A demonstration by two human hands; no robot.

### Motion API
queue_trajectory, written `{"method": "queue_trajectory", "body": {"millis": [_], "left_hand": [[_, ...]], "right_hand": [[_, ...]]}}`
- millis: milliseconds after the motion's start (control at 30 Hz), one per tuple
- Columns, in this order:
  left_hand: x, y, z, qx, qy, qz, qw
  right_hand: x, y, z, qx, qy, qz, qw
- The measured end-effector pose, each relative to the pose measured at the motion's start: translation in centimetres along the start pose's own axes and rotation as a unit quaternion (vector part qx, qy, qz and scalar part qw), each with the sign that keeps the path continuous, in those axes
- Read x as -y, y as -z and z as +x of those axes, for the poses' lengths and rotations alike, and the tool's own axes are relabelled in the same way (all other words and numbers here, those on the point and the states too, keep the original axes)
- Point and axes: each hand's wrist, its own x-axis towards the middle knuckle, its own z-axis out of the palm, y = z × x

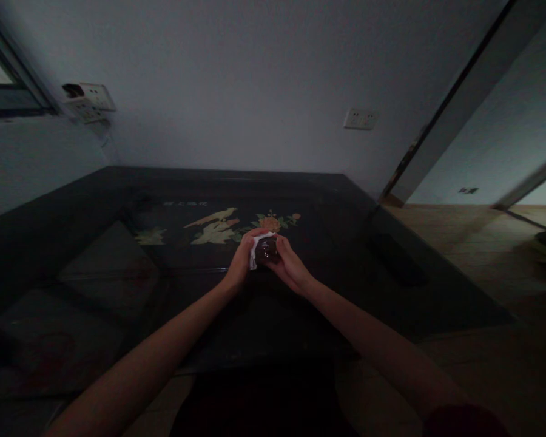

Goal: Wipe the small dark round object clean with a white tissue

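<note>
Between my two hands is a small, dark, shiny, rounded object (267, 250); the light is too dim to tell its kind. My right hand (292, 261) is closed on its right side, thumb near the top and fingers underneath. A white cloth or tissue (253, 256) lies against the object's left side, and my left hand (242, 252) is closed on it, pressing it to the object. Some of the left fingers are hidden behind the cloth. Both hands are above the dark table (264, 321), near its painted bird and flowers (216, 226).
A long dark item (398, 261) rests on the table's right part. A pale wall (236, 91) with sockets (361, 119) stands behind the table. More sockets with a plug (88, 102) are at the far left. Wooden floor (455, 237) shows at right.
</note>
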Motion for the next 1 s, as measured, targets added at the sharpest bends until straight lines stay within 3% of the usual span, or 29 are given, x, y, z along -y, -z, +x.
{"method": "queue_trajectory", "body": {"millis": [167,467,567,700,767,867,1000], "left_hand": [[-0.3,-0.1,-0.1,-0.017,0.007,-0.015,1.000],[-0.2,0.3,-0.3,-0.061,-0.035,0.033,0.997],[-0.6,0.1,-0.7,-0.044,-0.095,0.116,0.988],[-1.1,0.1,-1.2,-0.007,-0.231,0.255,0.939],[-1.3,0.1,-1.2,-0.003,-0.253,0.276,0.927],[-1.3,0.0,-0.9,-0.029,-0.212,0.234,0.949],[-0.7,-0.1,-0.2,-0.070,-0.055,0.071,0.993]], "right_hand": [[-0.3,0.0,-0.2,0.047,-0.038,0.038,0.997],[-0.3,0.2,-0.1,0.054,-0.041,0.013,0.998],[-0.4,-0.1,-0.2,0.050,-0.030,0.008,0.998],[-0.5,-0.4,-0.3,0.032,-0.006,0.009,0.999],[-0.6,-0.4,-0.3,0.029,-0.006,0.007,1.000],[-0.8,-0.4,-0.3,0.013,-0.015,0.008,1.000],[-0.8,-0.2,-0.3,-0.010,-0.021,-0.005,1.000]]}}
